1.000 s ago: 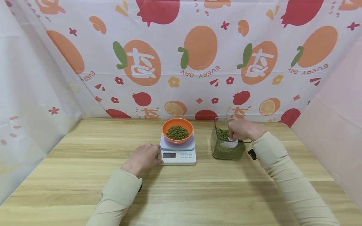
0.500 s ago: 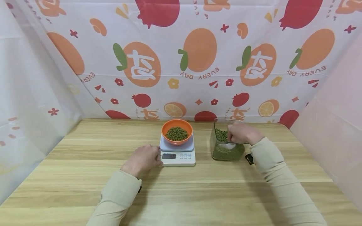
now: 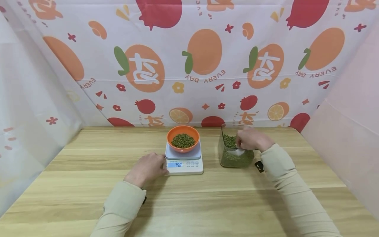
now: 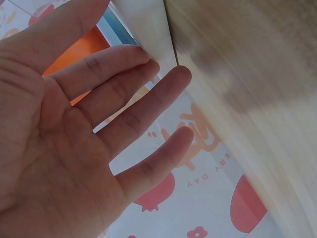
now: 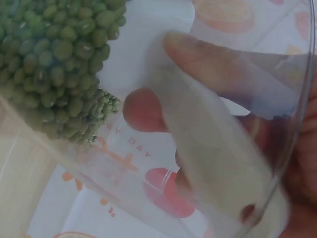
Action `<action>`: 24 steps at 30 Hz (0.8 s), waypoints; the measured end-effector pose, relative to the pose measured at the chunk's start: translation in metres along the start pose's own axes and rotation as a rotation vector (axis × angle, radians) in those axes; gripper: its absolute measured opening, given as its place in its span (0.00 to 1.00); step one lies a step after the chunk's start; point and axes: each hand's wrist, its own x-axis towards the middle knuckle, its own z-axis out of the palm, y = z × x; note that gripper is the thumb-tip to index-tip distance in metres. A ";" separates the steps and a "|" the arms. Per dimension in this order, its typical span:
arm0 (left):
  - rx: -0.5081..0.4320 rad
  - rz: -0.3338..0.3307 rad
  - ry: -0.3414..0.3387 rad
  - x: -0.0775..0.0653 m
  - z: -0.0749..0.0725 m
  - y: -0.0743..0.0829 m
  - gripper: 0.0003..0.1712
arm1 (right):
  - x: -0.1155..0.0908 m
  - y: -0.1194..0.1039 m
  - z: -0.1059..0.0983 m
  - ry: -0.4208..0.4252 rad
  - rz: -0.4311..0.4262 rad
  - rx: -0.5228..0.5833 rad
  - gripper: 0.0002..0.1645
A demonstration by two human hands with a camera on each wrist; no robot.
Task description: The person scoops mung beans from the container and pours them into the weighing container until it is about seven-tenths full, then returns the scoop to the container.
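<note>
My left hand (image 3: 148, 168) is at the left edge of a white kitchen scale (image 3: 192, 169), fingertips right at its side. In the left wrist view its fingers (image 4: 133, 116) are spread and fairly straight, holding nothing. On the scale sits an orange bowl (image 3: 183, 129) with green mung beans (image 3: 183, 141); the lit display (image 3: 175, 165) reads about 75.8. My right hand (image 3: 251, 139) reaches into a clear container (image 3: 220, 148) partly filled with mung beans. It grips the handle of a white scoop (image 5: 208, 144), whose blade lies against the beans (image 5: 54, 64).
The wooden table (image 3: 189, 204) ends at a fruit-print curtain (image 3: 204, 95) right behind the bowl and container. Pale sheets hang at both sides. A dark wrist device (image 3: 259, 166) shows under the right cuff.
The scale's display has turned from dark to lit with readable digits. My right hand has shifted slightly with the scoop inside the container. The left hand stays at the scale; the head view shifted slightly.
</note>
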 end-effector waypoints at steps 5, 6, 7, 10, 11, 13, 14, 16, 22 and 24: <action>-0.007 -0.004 0.001 0.001 0.000 -0.001 0.14 | 0.000 0.001 -0.001 -0.006 0.024 -0.003 0.20; -0.004 -0.005 0.003 0.002 0.000 -0.001 0.13 | 0.000 0.001 -0.001 -0.002 0.024 -0.006 0.20; -0.003 -0.008 0.004 0.002 -0.001 -0.002 0.13 | 0.000 0.001 -0.002 0.001 0.026 -0.009 0.19; 0.011 -0.010 0.007 0.002 -0.001 -0.003 0.14 | 0.002 0.000 -0.003 0.009 0.023 -0.017 0.19; 0.012 -0.012 0.006 0.002 -0.001 -0.003 0.14 | 0.003 0.000 -0.003 0.005 0.026 -0.016 0.19; 0.008 -0.008 0.002 0.002 -0.001 -0.002 0.14 | 0.004 -0.001 -0.004 -0.009 0.034 -0.018 0.19; 0.007 -0.006 0.001 0.002 -0.001 -0.003 0.14 | 0.005 -0.001 -0.004 -0.016 0.038 -0.017 0.19; 0.005 -0.002 0.001 0.002 -0.001 -0.002 0.15 | 0.006 -0.001 -0.003 -0.030 0.051 -0.017 0.19; -0.006 -0.004 0.000 0.001 0.000 -0.003 0.17 | 0.011 0.000 0.003 -0.030 0.014 -0.058 0.18; -0.013 -0.001 0.000 0.001 0.000 -0.003 0.17 | 0.013 0.000 0.005 -0.022 -0.002 -0.066 0.18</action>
